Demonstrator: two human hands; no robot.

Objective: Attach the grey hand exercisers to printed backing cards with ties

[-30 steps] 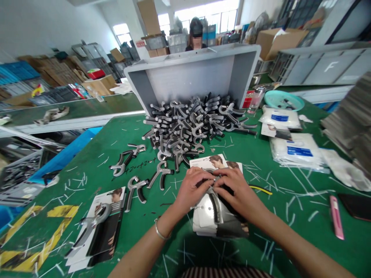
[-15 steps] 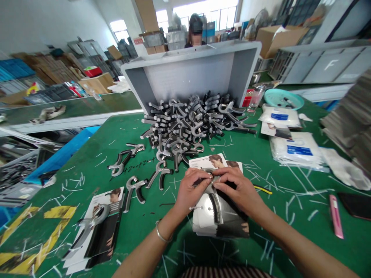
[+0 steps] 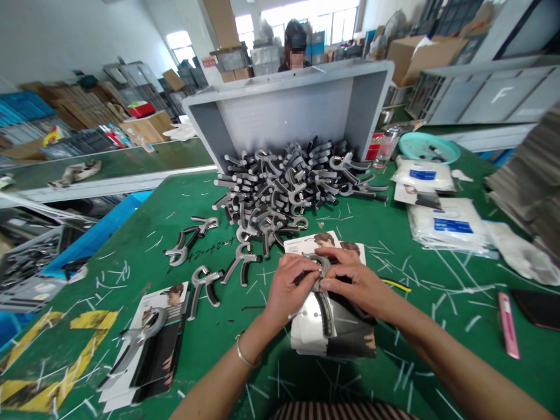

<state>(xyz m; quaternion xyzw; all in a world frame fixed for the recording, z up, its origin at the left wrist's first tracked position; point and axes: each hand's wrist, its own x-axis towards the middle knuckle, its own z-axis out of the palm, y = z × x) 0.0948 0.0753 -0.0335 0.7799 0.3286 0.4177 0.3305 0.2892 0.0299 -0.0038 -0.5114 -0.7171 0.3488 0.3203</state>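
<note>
My left hand [image 3: 291, 286] and my right hand [image 3: 352, 280] meet at the rounded head of a grey and black hand grip [image 3: 322, 306]. The fingers of both are closed on it, thumbs and fingertips near its small metal part, which they partly cover. One black-padded handle points toward me over a stack of printed cards [image 3: 354, 338]. At the left, another hand grip [image 3: 155, 321] rests on a second card stack [image 3: 118, 396]. Loose hand grips [image 3: 203, 289] lie on the green table, and a large pile of them [image 3: 280, 186] spills from a tipped grey crate [image 3: 284, 114].
White plastic-wrapped packs [image 3: 446, 224], a turquoise plate [image 3: 426, 149] and a glass [image 3: 385, 149] stand at the right. A pink cutter [image 3: 508, 326] and a dark phone [image 3: 536, 309] lie nearer. White strips litter the table. A person [image 3: 295, 49] is behind the crate.
My right hand's fingers have shifted slightly at the grip's head, and its index finger is now stretched over the top. More of the rounded head shows.
</note>
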